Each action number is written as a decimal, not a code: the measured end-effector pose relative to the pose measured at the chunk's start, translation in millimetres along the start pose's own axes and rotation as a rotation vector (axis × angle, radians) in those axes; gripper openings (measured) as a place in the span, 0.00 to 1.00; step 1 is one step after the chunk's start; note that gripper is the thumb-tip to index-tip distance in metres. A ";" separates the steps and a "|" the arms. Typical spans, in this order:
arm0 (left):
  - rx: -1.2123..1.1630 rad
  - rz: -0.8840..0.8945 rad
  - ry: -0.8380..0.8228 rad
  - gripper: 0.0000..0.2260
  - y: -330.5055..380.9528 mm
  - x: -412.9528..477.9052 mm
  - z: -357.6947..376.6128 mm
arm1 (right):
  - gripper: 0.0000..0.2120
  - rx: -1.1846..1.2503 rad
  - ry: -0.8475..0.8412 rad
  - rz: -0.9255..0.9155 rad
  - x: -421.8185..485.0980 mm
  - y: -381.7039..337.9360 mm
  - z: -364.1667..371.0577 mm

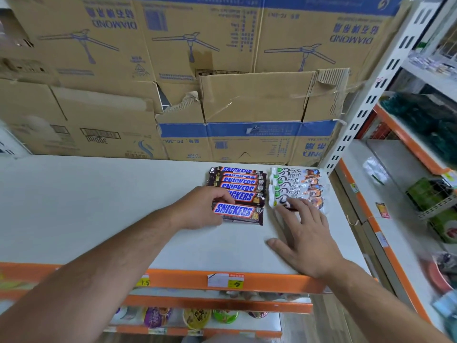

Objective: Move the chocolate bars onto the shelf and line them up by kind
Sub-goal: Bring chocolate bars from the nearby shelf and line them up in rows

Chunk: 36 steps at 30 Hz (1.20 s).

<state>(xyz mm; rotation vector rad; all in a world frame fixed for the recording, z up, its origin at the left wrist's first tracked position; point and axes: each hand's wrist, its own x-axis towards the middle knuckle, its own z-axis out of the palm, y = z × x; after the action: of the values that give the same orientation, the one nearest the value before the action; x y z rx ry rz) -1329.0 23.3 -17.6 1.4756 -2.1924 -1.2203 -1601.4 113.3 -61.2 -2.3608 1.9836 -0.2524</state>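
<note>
Nearest is the orange front lip (188,278) of the white shelf (99,206), carrying yellow price tags (236,283). Just beyond it the right hand (306,233) lies flat on the shelf, fingers straight and spread – the fingertips (293,203) touch the nearest Dove bar (278,201). To its left, the left hand (200,206) grips the left end of the nearest Snickers bar (237,212), fingers curled over its top edge and thumb under the near edge. Behind that bar the other Snickers bars (238,184) lie in an overlapping column running to the back; the Dove bars (296,184) form a second column just beside it, to the right. Printed cardboard boxes (247,100) stand stacked behind both.
</note>
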 end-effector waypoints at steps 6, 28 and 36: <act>0.111 0.090 0.057 0.19 -8.0 1.6 2.0 | 0.41 -0.043 -0.118 0.029 3.7 0.2 5.5; 0.407 0.249 0.584 0.17 -41.5 6.0 38.8 | 0.40 -0.012 -0.091 0.027 3.4 2.4 7.4; 0.267 -0.009 0.572 0.36 -23.5 -5.7 33.5 | 0.39 0.046 -0.035 0.040 3.2 0.7 3.2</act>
<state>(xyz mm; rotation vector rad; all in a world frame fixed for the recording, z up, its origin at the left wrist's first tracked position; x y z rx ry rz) -1330.7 41.7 -54.6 1.6704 -1.9891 -0.4265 -1601.1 109.9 -64.1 -2.2796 1.9846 -0.2511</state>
